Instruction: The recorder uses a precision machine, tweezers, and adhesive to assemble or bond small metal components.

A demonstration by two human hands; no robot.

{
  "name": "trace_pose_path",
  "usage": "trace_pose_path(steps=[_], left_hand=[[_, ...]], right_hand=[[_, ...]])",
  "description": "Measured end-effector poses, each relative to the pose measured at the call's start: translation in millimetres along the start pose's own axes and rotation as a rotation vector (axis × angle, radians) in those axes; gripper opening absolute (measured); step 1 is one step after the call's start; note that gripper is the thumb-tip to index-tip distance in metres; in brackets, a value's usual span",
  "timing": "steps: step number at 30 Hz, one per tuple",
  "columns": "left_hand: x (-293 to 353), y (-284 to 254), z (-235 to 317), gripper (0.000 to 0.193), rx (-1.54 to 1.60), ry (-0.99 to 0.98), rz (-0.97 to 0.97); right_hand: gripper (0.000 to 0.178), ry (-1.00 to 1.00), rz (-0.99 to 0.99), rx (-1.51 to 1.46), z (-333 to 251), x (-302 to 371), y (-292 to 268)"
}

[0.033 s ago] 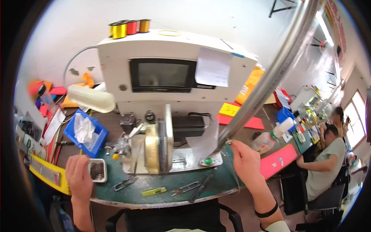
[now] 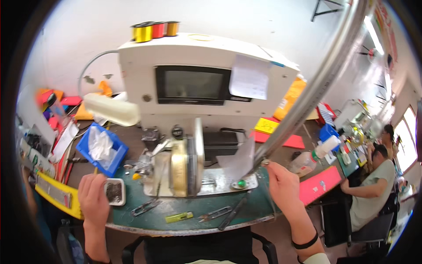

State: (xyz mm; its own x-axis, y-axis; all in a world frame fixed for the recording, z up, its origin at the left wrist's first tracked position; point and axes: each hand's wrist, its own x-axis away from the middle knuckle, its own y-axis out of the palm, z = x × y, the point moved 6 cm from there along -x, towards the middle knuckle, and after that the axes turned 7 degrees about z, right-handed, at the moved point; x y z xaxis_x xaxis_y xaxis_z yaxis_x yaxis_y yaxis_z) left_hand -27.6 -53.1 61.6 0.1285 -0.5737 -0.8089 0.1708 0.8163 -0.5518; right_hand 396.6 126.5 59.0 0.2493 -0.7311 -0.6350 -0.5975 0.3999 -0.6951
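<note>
1. A yellow cutter and some snips are lying near the front of the green bench.
2. The left hand is curling its fingers just beside a white tray of dark bits; I can't tell if it is holding anything.
3. The right hand is pinching what looks like a small shiny piece at its fingertips, near the metal pole.
4. The piece is probably feeling light, hard and a bit slippery, so finger and thumb should be gripping its edge.
5. It is looking roundish and grey, but too tiny to see well.
6. Farther back, a white machine is standing, and spools are sitting on top.
</note>
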Motion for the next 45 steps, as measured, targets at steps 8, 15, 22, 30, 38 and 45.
trace_pose_path(steps=[8,15,22,30,38,45], left_hand=[[-18,10,16,0.021,0.022,0.096,0.074],[-28,24,5,0.024,0.026,0.126,0.114],[-30,38,-1,0.022,0.072,0.078,0.103],[-33,34,-2,0.018,0.09,0.06,0.122],[-22,52,-7,0.019,0.09,0.052,0.063],[1,76,3,0.02,0.269,-0.096,0.019]], right_hand=[[0.018,0.106,-0.11,-0.08,-11,6,8],[0.019,0.153,-0.123,-0.127,-10,12,17],[0.018,0.117,-0.095,-0.122,-3,18,16],[0.02,0.252,-0.191,-0.107,-3,19,18],[0.019,0.181,-0.156,-0.183,2,26,24],[0.019,0.192,-0.151,-0.196,3,26,24]])
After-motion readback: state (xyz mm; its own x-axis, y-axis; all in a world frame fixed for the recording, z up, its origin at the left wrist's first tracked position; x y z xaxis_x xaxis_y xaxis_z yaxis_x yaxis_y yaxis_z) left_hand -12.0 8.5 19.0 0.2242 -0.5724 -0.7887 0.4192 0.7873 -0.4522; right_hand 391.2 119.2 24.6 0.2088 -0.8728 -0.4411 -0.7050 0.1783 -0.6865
